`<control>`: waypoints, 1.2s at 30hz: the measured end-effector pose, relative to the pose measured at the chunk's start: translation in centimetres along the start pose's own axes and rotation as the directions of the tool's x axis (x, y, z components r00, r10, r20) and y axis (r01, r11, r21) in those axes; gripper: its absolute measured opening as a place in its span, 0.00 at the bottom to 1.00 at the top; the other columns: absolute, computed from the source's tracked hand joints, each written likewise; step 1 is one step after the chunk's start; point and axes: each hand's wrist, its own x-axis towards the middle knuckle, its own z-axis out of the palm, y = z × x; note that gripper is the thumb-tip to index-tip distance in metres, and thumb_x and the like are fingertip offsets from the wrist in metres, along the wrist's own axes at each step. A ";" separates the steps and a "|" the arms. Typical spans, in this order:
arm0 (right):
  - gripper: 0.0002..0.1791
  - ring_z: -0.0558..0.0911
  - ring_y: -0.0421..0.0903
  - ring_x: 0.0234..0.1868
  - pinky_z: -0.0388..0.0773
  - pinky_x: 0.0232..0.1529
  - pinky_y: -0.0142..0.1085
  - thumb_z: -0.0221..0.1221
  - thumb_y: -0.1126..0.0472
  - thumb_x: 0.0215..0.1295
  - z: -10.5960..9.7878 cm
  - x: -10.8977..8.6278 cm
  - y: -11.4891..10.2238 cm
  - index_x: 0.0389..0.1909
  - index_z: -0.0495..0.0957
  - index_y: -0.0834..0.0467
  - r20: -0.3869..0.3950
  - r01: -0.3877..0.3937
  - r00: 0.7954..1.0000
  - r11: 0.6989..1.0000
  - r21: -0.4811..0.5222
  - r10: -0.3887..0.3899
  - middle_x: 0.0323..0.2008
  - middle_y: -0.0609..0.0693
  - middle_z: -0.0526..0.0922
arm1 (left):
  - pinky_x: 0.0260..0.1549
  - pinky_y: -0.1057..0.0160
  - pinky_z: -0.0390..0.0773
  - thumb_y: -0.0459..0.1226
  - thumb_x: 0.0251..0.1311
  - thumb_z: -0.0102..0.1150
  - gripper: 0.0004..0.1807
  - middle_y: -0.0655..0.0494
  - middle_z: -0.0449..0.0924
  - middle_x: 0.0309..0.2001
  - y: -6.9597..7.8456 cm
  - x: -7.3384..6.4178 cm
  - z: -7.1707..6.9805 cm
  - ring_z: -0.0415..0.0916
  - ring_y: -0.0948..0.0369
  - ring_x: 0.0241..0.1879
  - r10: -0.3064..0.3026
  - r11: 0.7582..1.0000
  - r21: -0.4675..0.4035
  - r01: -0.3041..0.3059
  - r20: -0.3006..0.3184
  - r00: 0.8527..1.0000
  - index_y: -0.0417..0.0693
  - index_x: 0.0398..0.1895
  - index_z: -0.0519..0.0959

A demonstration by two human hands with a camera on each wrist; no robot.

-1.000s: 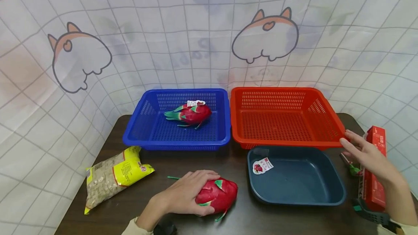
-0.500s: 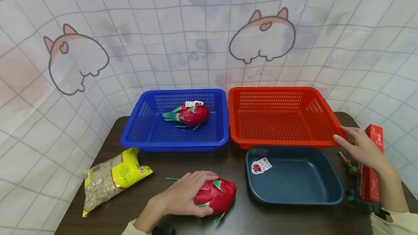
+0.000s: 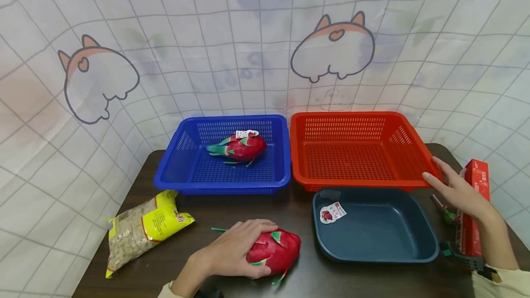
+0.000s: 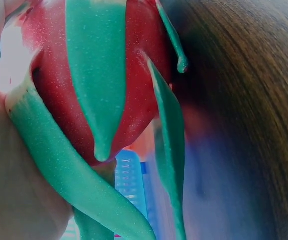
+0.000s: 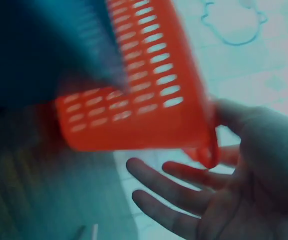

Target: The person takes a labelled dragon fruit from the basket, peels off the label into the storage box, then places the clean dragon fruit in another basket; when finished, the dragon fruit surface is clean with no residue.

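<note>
My left hand (image 3: 236, 254) grips a red dragon fruit (image 3: 275, 251) with green scales, low on the table. Close up in the left wrist view, the dragon fruit (image 4: 96, 75) shows long green scales beside the palm. At the right end of the red basket (image 3: 352, 157), my right hand (image 3: 465, 194) touches the rim. The right wrist view has its thumb and forefinger at the basket (image 5: 169, 115) corner, while the other fingers (image 5: 166, 185) extend loosely below. Another dragon fruit (image 3: 244, 147), with a paper tag, lies in the blue basket (image 3: 223, 186).
A dark teal tray (image 3: 374, 238) with a fruit-picture tag stands before the red basket. Yellow-ended bag (image 3: 146, 226) lies at the left. Under the right forearm are a red box (image 3: 478, 178) and a small green-and-red item (image 3: 449, 215). A patterned cloth (image 3: 265, 59) hangs behind.
My right hand has shifted slightly left and inward against the red basket's corner. The left hand keeps its hold on the dragon fruit; the view has swayed a little.
</note>
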 end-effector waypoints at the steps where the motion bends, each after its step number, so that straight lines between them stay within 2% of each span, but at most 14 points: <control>1: 0.44 0.71 0.27 0.43 0.83 0.35 0.35 0.48 0.51 0.73 0.1 0.0 0.2 0.76 0.33 0.63 0.014 0.007 1.000 1.000 0.026 -0.007 0.63 0.73 0.62 | 0.54 0.58 0.76 0.67 0.51 0.56 0.41 0.70 0.63 0.68 0.0 0.0 0.0 0.64 0.65 0.62 -0.005 1.000 -0.003 0.005 0.000 1.000 0.77 0.69 0.54; 4: 0.44 0.64 0.17 0.43 0.81 0.36 0.28 0.45 0.53 0.75 0.3 0.2 0.8 0.76 0.26 0.61 0.040 0.031 0.999 0.997 0.077 -0.034 0.64 0.72 0.58 | 0.54 0.58 0.77 0.68 0.50 0.56 0.42 0.71 0.63 0.68 0.1 0.0 0.0 0.64 0.65 0.62 -0.011 1.000 -0.003 0.011 -0.001 1.000 0.77 0.69 0.55; 9: 0.43 0.58 0.19 0.45 0.77 0.35 0.25 0.40 0.53 0.77 0.4 0.5 1.4 0.75 0.20 0.58 0.076 0.035 0.996 0.996 0.087 -0.041 0.66 0.75 0.51 | 0.54 0.55 0.77 0.69 0.48 0.57 0.43 0.70 0.63 0.69 0.1 0.1 0.1 0.64 0.64 0.63 -0.031 1.000 0.006 0.031 0.003 1.000 0.77 0.69 0.55; 13: 0.43 0.56 0.21 0.46 0.74 0.36 0.23 0.40 0.53 0.77 0.4 0.5 1.6 0.75 0.20 0.58 0.072 0.029 0.997 0.997 0.065 -0.034 0.67 0.75 0.51 | 0.52 0.55 0.79 0.69 0.47 0.58 0.43 0.69 0.65 0.67 0.1 0.3 0.0 0.65 0.64 0.62 -0.035 0.999 0.014 0.035 -0.001 0.999 0.78 0.69 0.57; 16: 0.43 0.57 0.19 0.46 0.74 0.36 0.21 0.41 0.53 0.76 0.5 0.5 1.5 0.75 0.20 0.58 0.069 0.037 0.997 0.997 0.071 -0.042 0.67 0.74 0.51 | 0.46 0.59 0.80 0.70 0.47 0.56 0.42 0.69 0.69 0.64 0.2 0.3 0.0 0.70 0.64 0.58 0.003 0.995 0.098 0.003 -0.061 0.998 0.78 0.68 0.60; 20: 0.43 0.58 0.19 0.46 0.75 0.37 0.22 0.41 0.53 0.76 0.7 0.4 1.5 0.75 0.20 0.58 0.069 0.034 0.997 0.996 0.081 -0.040 0.67 0.74 0.51 | 0.38 0.65 0.80 0.73 0.46 0.53 0.41 0.68 0.73 0.59 0.5 0.0 0.3 0.74 0.65 0.51 0.046 0.972 0.234 -0.010 -0.149 0.988 0.79 0.66 0.63; 26: 0.43 0.56 0.21 0.46 0.74 0.36 0.22 0.41 0.52 0.76 0.8 0.1 1.6 0.75 0.20 0.58 0.069 0.011 0.998 0.997 0.070 -0.016 0.66 0.75 0.51 | 0.37 0.65 0.81 0.73 0.46 0.53 0.41 0.67 0.75 0.57 1.0 -0.1 0.3 0.75 0.64 0.50 0.066 0.956 0.292 -0.003 -0.206 0.976 0.80 0.67 0.63; 28: 0.44 0.56 0.21 0.46 0.74 0.37 0.22 0.41 0.52 0.76 0.8 0.1 1.6 0.75 0.21 0.58 0.065 0.013 0.998 0.997 0.071 -0.018 0.66 0.75 0.51 | 0.38 0.65 0.82 0.71 0.45 0.56 0.41 0.66 0.76 0.57 1.1 -0.1 0.1 0.75 0.64 0.50 0.082 0.958 0.286 -0.008 -0.250 0.965 0.79 0.67 0.64; 30: 0.44 0.56 0.22 0.47 0.74 0.37 0.21 0.41 0.52 0.76 0.8 0.1 1.5 0.75 0.20 0.58 0.066 0.011 0.998 0.997 0.071 -0.016 0.67 0.75 0.51 | 0.38 0.65 0.83 0.69 0.44 0.59 0.42 0.65 0.76 0.57 1.3 -0.2 0.0 0.75 0.65 0.51 0.108 0.964 0.266 -0.021 -0.314 0.943 0.77 0.67 0.65; 33: 0.44 0.58 0.28 0.50 0.73 0.37 0.21 0.41 0.52 0.76 0.7 0.3 1.4 0.75 0.20 0.58 0.070 0.007 0.997 0.997 0.072 -0.012 0.67 0.75 0.51 | 0.39 0.65 0.83 0.65 0.43 0.64 0.42 0.65 0.77 0.56 1.6 -0.1 -0.4 0.76 0.66 0.51 0.163 0.968 0.243 -0.063 -0.415 0.895 0.74 0.67 0.67; 36: 0.44 0.59 0.29 0.51 0.72 0.37 0.20 0.41 0.52 0.76 0.7 0.5 1.4 0.75 0.20 0.57 0.077 0.008 0.997 0.997 0.074 -0.014 0.67 0.75 0.51 | 0.40 0.65 0.83 0.62 0.42 0.67 0.44 0.64 0.77 0.56 2.2 0.1 -0.9 0.76 0.65 0.50 0.221 0.963 0.244 -0.111 -0.488 0.845 0.69 0.67 0.68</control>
